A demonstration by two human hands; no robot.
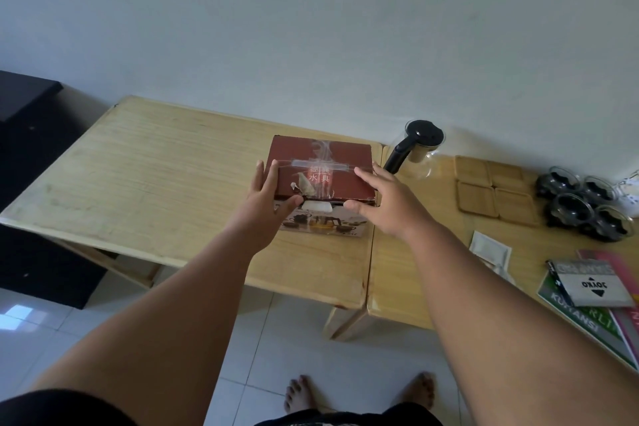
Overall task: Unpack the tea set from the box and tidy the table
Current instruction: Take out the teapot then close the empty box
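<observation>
Dark red taped cardboard box (pixel 321 171) on light wood table (pixel 138 162), long axis 9-to-3. Left hand (pixel 268 195) clamps 9 o'clock end; right hand (pixel 383 201) spread, touching 3 o'clock end.

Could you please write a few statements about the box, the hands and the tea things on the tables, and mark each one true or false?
1. The red-brown box lies on the left table. True.
2. The left hand grips the box's left side. True.
3. The glass teapot stands on top of the box. False: it stands on the right table, beside the box.
4. The four wooden coasters are stacked in one pile. False: they lie flat in a two-by-two square.
5. The glass cups are grouped at the right, beyond the coasters. True.
</observation>
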